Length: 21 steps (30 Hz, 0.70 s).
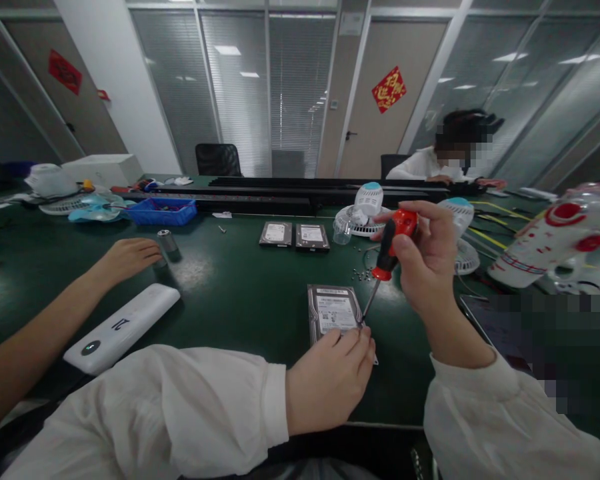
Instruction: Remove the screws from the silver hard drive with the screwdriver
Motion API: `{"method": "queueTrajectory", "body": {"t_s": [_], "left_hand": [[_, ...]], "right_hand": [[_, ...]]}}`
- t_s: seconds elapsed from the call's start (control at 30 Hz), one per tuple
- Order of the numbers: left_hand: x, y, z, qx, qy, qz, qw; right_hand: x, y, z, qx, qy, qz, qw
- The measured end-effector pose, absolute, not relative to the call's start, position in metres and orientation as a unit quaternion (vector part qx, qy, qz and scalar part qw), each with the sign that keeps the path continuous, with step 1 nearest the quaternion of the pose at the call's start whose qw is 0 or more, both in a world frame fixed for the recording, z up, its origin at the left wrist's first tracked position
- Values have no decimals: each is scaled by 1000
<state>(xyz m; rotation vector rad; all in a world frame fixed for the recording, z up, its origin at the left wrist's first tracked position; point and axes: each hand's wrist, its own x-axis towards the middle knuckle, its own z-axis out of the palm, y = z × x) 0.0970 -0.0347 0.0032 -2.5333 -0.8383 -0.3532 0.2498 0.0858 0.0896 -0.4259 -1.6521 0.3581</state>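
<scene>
A silver hard drive [333, 309] with a white label lies flat on the dark green table [240, 287] in front of me. My left hand [330, 380] rests on its near right corner, fingers curled and pressed on the case. My right hand [425, 257] is closed round the red and black handle of a screwdriver [387, 257]. The tool slants down and left, its tip at the drive's right edge beside my left fingertips.
Two more hard drives [294, 235] lie farther back. Loose screws [363, 272] sit near white fan parts [367, 210]. Another person's bare arm and hand [125, 257] reach in from the left, beside a white power bank [123, 327]. A blue tray [163, 211] and a seated person [455, 157] are behind.
</scene>
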Motion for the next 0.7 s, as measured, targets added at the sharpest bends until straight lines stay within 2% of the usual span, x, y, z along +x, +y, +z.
{"method": "queueTrajectory", "body": {"t_s": [0.13,0.23,0.4,0.6,0.7], "left_hand": [[97,-35,2,-916,-305,-132,224],[97,-35,2,-915,-306,-135,227],[97,-36,3,-916,-303,-130,227],[96,-35,5,-918,-301,-120,229],[95,-36,6,-918,-302,-121,228]], "right_hand": [[251,87,92,-227,-701,76,672],[253,88,92,-233,-695,97,673],[253,91,89,-197,-703,199,654],[253,86,95,-231,-692,87,678],[254,85,96,-227,-697,122,669]]}}
